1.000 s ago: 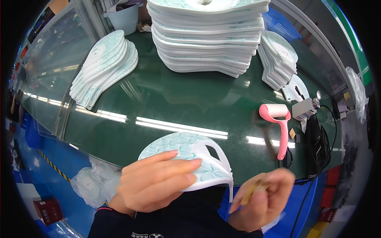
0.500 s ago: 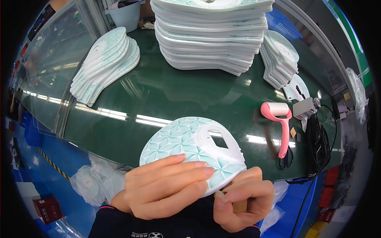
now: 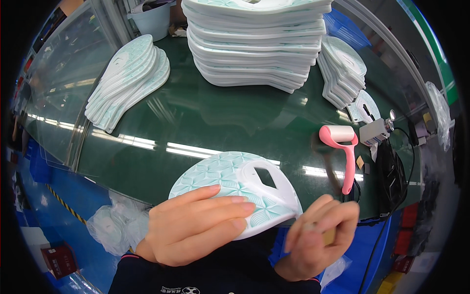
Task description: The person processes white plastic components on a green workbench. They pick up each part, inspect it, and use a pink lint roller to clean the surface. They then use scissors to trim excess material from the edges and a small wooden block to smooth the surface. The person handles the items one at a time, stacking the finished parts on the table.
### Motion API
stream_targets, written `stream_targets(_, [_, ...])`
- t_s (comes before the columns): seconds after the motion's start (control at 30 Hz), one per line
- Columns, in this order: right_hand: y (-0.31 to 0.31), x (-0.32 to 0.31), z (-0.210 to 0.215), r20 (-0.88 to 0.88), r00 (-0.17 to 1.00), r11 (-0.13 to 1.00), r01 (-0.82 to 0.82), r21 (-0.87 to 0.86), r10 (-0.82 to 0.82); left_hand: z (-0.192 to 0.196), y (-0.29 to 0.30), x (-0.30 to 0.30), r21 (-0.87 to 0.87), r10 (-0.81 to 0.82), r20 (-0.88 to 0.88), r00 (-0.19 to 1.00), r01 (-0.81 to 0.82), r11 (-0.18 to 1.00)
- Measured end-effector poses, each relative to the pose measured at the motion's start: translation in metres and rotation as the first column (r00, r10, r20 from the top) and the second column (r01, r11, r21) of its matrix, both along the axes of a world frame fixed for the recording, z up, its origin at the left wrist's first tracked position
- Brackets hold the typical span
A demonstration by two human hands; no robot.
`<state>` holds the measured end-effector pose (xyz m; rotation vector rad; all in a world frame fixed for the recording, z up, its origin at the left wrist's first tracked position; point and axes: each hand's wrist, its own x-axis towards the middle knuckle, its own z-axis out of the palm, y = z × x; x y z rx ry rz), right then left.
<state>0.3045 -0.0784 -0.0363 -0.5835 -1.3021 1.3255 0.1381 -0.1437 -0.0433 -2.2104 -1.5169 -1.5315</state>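
A white plastic panel (image 3: pixel 210 171) with a raised teal petal pattern and a cut-out opening at its right part is tilted at the table's near edge. My left hand (image 3: pixel 196 225) grips it, fingers laid across the patterned face and the thumb hidden. Just right of the panel's corner, my right hand (image 3: pixel 320 237) is blurred by motion, with curled fingers closed around a small tan piece (image 3: pixel 329 237). That piece is mostly covered, so its kind is unclear. The right hand appears apart from the panel.
A tall stack of like panels (image 3: pixel 254 54) stands at the back of the green table (image 3: pixel 220 117). Fanned stacks lie left (image 3: pixel 129 78) and right (image 3: pixel 340 71). At right are a pink-handled lint roller (image 3: pixel 348 161), a metal-topped bottle (image 3: pixel 376 132) and a black bag (image 3: pixel 391 176).
My right hand has moved right and up, away from the panel's lower edge, with the tan piece still in it. The panel has tilted and lowered slightly under my left hand.
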Motion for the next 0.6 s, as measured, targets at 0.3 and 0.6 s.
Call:
stream_targets(0.3, [0.107,0.056,-0.059,0.568,0.210,0.604,0.201,0.771,-0.796,-0.005,-0.004,-0.006,-0.073,-0.062,0.031,0.998,0.064,0.995])
stream_targets(0.6, [0.134,0.092,-0.083,0.714,0.183,0.700,0.462,0.544,-0.676,-0.005,0.000,-0.003,-0.045,-0.005,0.065,0.998,0.008,0.999])
